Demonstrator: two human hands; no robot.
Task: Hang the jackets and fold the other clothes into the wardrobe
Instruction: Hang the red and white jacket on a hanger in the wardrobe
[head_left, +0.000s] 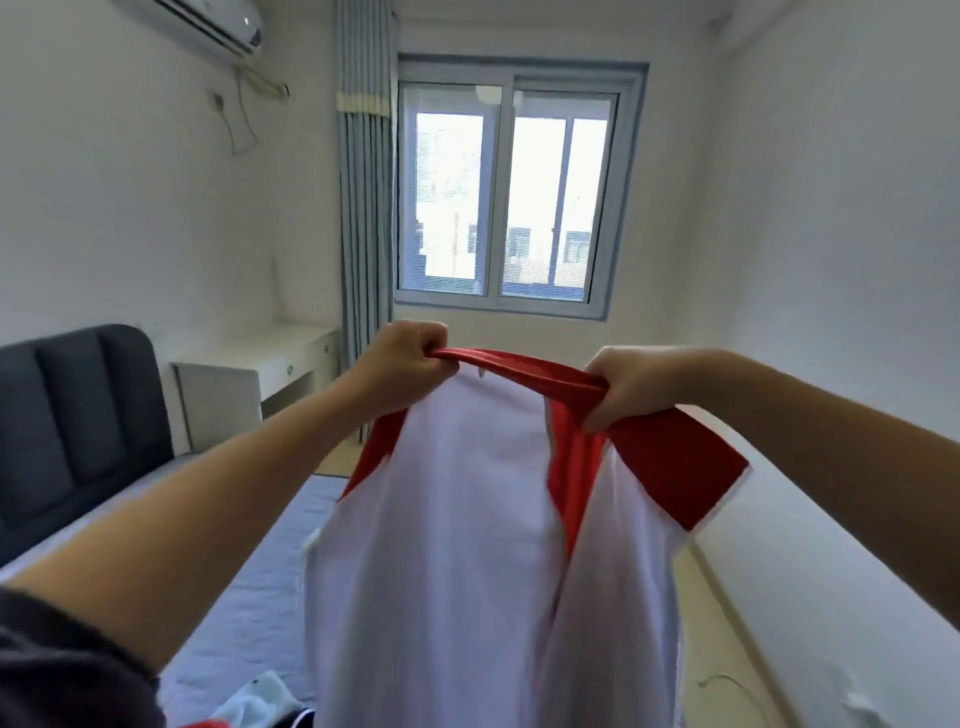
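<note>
**Aloft, gripped at the collar: red-and-white garment (467, 493)**

Clenched tight round the red collar band with the left hand (402, 358), just left of centre. Bunched and pinched at the red shoulder with the right hand (623, 387), right of centre. Stretched between both, then hanging down the lower middle of the frame, white panel toward the camera, red sleeve flared out to the right. Underneath, at lower left, a grey-blue bed (270, 571), with more clothes (260, 696) heaped at the bottom edge. Further back: dark headboard (78, 415) at left, white desk (270, 358) beside a striped curtain (363, 208), window (509, 197) at upper centre, air conditioner (208, 26) at upper left.
</note>
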